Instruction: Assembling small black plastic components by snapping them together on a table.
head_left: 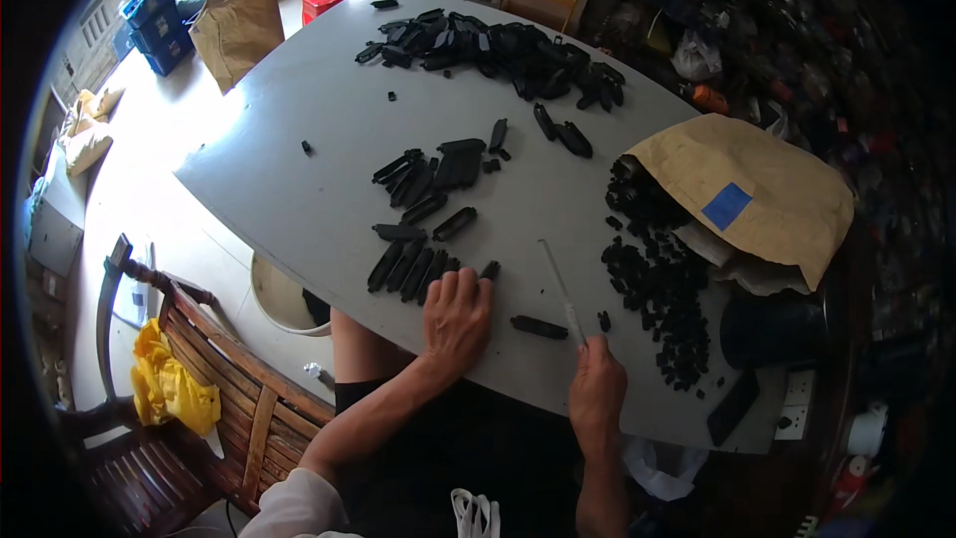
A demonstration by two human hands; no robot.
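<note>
My left hand [458, 322] rests at the near edge of the table, its fingers curled down at the end of a row of long black plastic casings [402, 267]. A short black plastic piece [490, 269] pokes out beside its fingertips, and the hand seems closed on it; the grip is partly hidden. My right hand [597, 389] is closed round the lower end of a thin metal pick [560, 284] with a small bent tip, which points away from me. Between the hands lies one black casing [539, 327]. A small black part [603, 321] sits just above my right hand.
More casings form a middle group [460, 164] and a large far pile [498, 45]. Many small black parts [652, 299] spill from a brown paper sack [757, 189] at right. A dark rectangular object [734, 408] lies near the right corner. A wooden chair [249, 379] stands left.
</note>
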